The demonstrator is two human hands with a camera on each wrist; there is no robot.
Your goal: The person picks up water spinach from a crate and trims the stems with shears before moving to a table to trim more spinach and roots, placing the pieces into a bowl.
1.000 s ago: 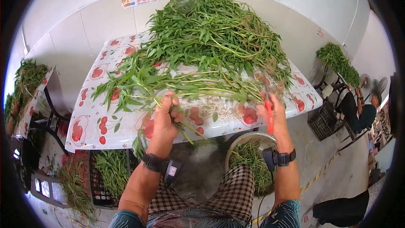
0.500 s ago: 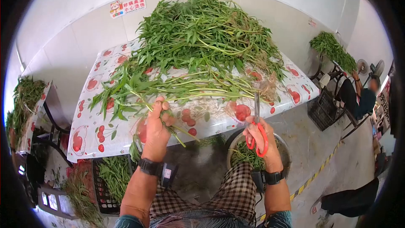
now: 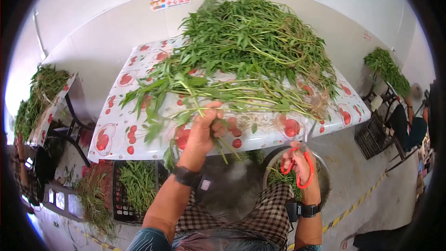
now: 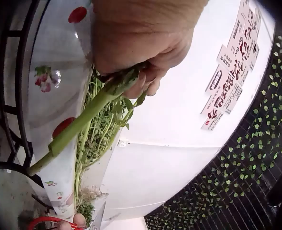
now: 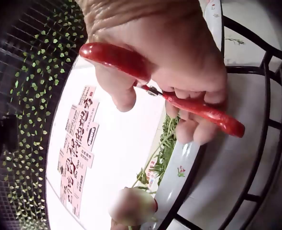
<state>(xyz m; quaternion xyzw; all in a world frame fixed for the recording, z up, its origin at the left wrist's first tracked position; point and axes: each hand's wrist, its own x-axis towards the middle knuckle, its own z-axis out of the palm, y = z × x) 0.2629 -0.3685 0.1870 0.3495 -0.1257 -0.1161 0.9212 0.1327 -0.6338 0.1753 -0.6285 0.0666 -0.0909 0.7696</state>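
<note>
Near the table's front edge, my left hand (image 3: 204, 128) grips a few leafy green stems (image 4: 78, 120), their lower ends sticking out below the fist toward me. My right hand (image 3: 302, 162) holds red-handled scissors (image 5: 210, 117), with the thumb and fingers at the two handles, which are spread apart. In the head view the blades point up and away, beside the table edge and over the metal basin (image 3: 328, 176). A loose row of long stems (image 3: 260, 95) lies on the table just beyond both hands, with brown roots (image 3: 318, 106) at its right end.
A big heap of greens (image 3: 255, 37) covers the back of the cherry-print tablecloth (image 3: 111, 132). Below the left side stands a black crate (image 3: 121, 204) of greens. Another table with greens (image 3: 46, 86) is at far left, and a person (image 3: 406, 128) sits at far right.
The right hand has drawn the scissors back from the root ends toward the table edge, and the handles have spread. The left hand keeps its stems, and some leaves there are now blurred. The head view has shifted.
</note>
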